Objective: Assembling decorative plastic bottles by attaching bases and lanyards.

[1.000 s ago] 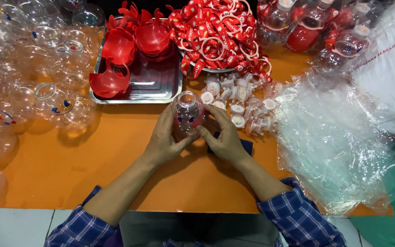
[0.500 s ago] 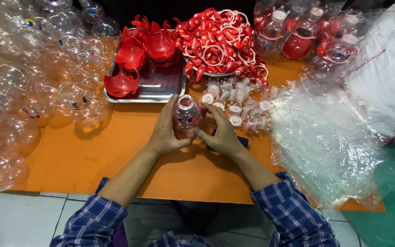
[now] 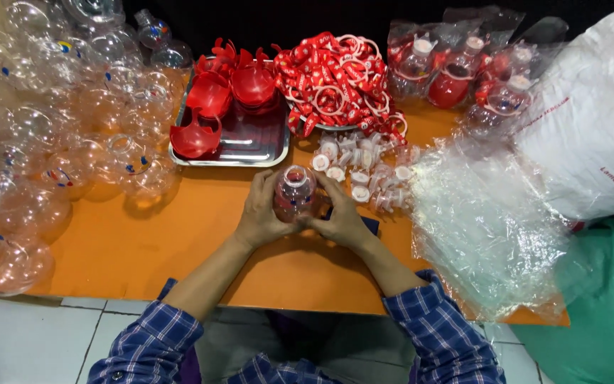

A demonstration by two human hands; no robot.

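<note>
Bottle and both hands unchanged on the table since 0.5 s ago. Clear bottle [image 3: 295, 193] over orange table [image 3: 179, 242], clasped by left hand [image 3: 264, 213] and right hand [image 3: 341, 219]. White caps [image 3: 364, 178] just beyond; steel tray [image 3: 250, 146] behind. Neck points away from the person, long axis likewise

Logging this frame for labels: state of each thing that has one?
Left hand: gripping the bottle.
Right hand: gripping the bottle.
Bottle: held upright, uncapped.
Metal tray: holds red cups, partly bare.
Clear bottles: piled loose, empty.
White caps: loose on the table.
Plastic bags: stacked, empty.
Bagged bottles: capped, wrapped.
</note>
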